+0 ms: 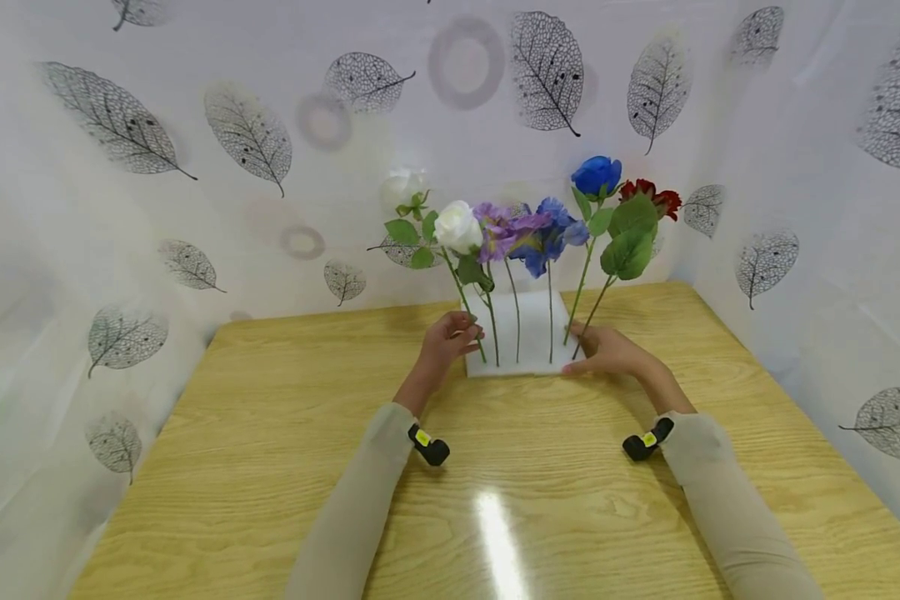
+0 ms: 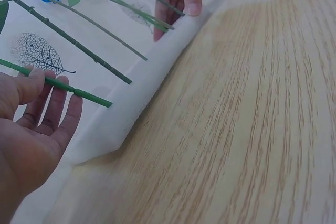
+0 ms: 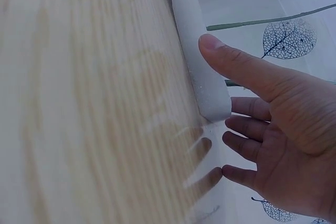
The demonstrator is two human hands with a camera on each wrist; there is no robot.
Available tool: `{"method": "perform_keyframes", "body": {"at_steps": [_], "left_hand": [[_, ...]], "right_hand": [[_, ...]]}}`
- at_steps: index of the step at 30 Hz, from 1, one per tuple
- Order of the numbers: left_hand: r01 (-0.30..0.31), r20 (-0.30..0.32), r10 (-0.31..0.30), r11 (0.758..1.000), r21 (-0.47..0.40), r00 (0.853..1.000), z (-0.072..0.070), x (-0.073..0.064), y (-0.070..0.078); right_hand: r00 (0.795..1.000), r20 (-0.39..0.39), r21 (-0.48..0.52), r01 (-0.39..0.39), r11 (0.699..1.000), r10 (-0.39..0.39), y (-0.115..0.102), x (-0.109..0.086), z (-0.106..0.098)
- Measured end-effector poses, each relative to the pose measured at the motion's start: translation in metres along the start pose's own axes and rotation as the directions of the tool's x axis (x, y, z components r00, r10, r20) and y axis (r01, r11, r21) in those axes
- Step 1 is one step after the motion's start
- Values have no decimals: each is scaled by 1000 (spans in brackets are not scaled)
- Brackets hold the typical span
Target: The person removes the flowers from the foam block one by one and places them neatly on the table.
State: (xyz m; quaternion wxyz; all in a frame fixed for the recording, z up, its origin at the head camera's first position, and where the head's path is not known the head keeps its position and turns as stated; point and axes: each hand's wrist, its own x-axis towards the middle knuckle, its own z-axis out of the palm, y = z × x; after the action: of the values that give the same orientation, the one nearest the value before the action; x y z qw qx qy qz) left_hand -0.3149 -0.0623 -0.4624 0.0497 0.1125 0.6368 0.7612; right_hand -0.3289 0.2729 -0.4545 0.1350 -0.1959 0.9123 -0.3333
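A pale curtain (image 1: 270, 50) with leaf prints (image 1: 251, 137) wraps the room from 9 o'clock through 12 to 3, as the head camera sees it. Inside it lies the wooden table (image 1: 285, 433), its grain showing, with a streak of light (image 1: 498, 542) at 6 o'clock. Two pale sleeves (image 1: 348, 517) reach over it from 7 and 5 o'clock.

The foam block (image 1: 534, 325) sits on the table toward 12 o'clock, well back from the person, its front edge running roughly 9 to 3. It lies at 3 o'clock from the left hand (image 1: 446, 340) and at 9 o'clock from the right hand (image 1: 611, 350), so it sits between them.

Six flowers stand in it: from 9 to 3 o'clock, two white roses (image 1: 457, 227), a purple bloom (image 1: 501, 232), a violet-blue one (image 1: 549, 237), a blue rose (image 1: 597, 177) and a red one (image 1: 648, 200).

The right hand has its fingers spread beside the block's 3 o'clock end, thumb laid over the front edge. The left hand pinches the leftmost stem (image 2: 92, 97) between thumb and fingers, just above the foam. That stem's long axis leans toward 11 o'clock; the left hand is on it, while the right is well apart, across the row.
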Motion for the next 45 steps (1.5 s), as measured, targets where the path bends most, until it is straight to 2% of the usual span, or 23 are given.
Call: {"method": "perform_keyframes", "body": {"at_steps": [21,32,45], "left_hand": [[-29,30,29,999,26,999,4,1,1],[-1,25,-1,997,76,1000,11,5,3],[-4,8,4,995,101,1000,13,10,1]], "right_hand": [[1000,0,16,21,1000,-21,1,-1,0],[1000,8,1,19,1000,-19,2,-2,0],[999,2,2,40,999,-40,3,-1,1]]}}
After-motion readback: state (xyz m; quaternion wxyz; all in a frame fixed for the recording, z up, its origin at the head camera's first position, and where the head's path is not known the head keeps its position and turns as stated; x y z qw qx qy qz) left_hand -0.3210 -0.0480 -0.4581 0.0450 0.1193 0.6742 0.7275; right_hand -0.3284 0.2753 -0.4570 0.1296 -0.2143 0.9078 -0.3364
